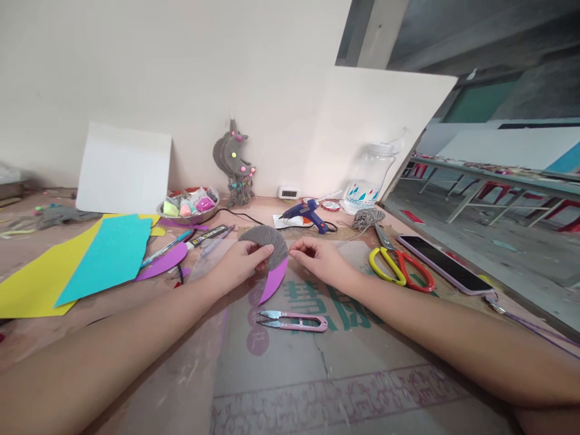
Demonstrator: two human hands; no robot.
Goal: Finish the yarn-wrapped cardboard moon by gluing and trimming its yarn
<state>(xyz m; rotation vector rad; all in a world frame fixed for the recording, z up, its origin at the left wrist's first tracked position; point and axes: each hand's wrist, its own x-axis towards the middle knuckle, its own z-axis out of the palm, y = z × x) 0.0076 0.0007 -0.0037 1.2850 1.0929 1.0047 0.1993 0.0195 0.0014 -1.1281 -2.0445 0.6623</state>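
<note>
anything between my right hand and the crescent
Nothing visible stands between the right hand and the yarn-wrapped purple crescent, which the left hand holds close beside it. The thread snips lie nearer the person, outside that gap.

The crescent [275,281] is smooth matt paper under ribbed, fibrous yarn [268,237]. Snips [299,328] and scissors [402,266] have metal blades — the latter, glossy plastic grips. Phone [444,263]: glossy screen; jar [369,175]: clear, shiny; bowl [203,217]: metallic; sheets [106,254]: matt paper.
</note>
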